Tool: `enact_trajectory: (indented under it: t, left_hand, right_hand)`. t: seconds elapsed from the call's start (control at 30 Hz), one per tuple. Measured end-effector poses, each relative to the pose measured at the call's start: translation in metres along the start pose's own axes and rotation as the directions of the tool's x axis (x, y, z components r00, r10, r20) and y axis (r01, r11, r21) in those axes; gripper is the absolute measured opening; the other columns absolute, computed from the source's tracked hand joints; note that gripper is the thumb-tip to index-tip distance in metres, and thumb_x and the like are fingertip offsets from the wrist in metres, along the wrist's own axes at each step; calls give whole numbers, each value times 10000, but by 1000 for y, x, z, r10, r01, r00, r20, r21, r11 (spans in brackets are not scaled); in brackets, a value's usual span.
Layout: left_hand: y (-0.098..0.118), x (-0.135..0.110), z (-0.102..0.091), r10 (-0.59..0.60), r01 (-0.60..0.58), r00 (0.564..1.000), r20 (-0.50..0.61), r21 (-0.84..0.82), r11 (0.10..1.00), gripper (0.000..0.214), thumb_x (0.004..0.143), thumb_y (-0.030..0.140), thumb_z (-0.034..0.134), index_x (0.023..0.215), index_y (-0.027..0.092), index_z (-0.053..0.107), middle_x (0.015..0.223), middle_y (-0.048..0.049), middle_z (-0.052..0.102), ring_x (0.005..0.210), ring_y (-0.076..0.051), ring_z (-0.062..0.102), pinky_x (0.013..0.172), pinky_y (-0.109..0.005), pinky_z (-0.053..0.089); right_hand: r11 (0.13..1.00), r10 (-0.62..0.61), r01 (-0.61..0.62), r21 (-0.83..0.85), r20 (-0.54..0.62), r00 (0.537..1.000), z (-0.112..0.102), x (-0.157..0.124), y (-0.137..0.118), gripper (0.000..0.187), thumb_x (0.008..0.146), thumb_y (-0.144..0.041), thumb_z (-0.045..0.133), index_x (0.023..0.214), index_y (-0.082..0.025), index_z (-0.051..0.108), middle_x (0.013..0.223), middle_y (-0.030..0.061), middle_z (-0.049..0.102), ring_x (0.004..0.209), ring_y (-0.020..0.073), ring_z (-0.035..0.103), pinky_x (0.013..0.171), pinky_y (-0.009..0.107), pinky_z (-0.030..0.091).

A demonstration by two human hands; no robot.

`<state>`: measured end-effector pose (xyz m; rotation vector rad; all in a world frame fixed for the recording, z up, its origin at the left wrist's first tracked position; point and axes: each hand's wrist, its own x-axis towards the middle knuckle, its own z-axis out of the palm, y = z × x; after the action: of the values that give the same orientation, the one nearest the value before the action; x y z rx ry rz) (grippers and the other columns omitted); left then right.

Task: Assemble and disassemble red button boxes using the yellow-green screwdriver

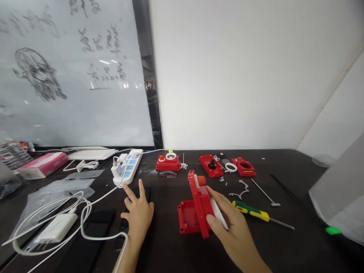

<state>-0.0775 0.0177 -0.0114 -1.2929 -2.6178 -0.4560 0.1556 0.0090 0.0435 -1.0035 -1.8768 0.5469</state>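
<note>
My right hand (234, 227) grips a red box cover (202, 208) with a red knob and a white ring on its face. The cover is tilted up on its edge over an open red box base (186, 216) on the dark table. My left hand (139, 214) lies with fingers spread beside a flat black object (146, 193), partly hidden beneath it, and holds nothing. To the right of my right hand is a green and yellow screwdriver (251, 211). What sits inside the base is partly hidden by the cover.
Behind stand a closed red box (167, 163), an open red base (210, 166) and a red cover (243, 167) with a loose white ring (231, 167). On the left are a power strip (127, 168), a coiled white cable (83, 220) and a charger (57, 227).
</note>
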Motion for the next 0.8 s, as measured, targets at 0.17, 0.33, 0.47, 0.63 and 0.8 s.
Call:
enact_trajectory:
  t: [0.17,0.33,0.47,0.63,0.8]
  left_hand:
    - [1,-1,-1,19,-20,999,-40,-18,1000,625,809,218,441,1388,137,219,1436,-315,19,1185,-442,352,675,-641,432]
    - [15,-10,-10,164,-181,980,-112,-165,969,594,771,131,445,1339,32,303,1443,-281,102,1323,-396,113,953,-653,212]
    - [33,-33,-28,413,-327,907,-86,-761,561,457,854,227,400,1307,173,374,1459,-109,210,1307,-258,258,1030,-423,299]
    - [45,-55,-43,591,335,751,295,-941,44,551,857,406,459,1346,212,295,1208,-117,543,734,-168,629,674,-310,519]
    - [47,-57,-40,721,594,623,305,-784,-182,614,827,585,382,1287,178,375,942,-107,649,665,-200,639,447,-250,486]
  right_hand:
    - [1000,0,0,2,0,1000,0,-1,1,454,803,-291,517,1252,-232,485,1254,80,538,1130,225,522,929,356,451]
    - [1000,-5,5,-25,-10,1000,0,1,0,448,800,-289,519,1242,-215,502,1233,90,551,1117,230,534,919,352,461]
    - [997,28,-27,-75,15,999,0,3,0,447,786,-277,520,1224,-190,521,1203,105,567,1088,233,554,903,359,475]
    - [999,18,-14,-42,106,994,2,4,-2,457,758,-238,519,1213,-193,530,1176,100,581,1051,224,579,880,343,494]
    - [987,-35,56,-148,140,990,1,1,-2,488,712,-221,529,1198,-177,549,1173,106,589,1066,245,572,892,361,490]
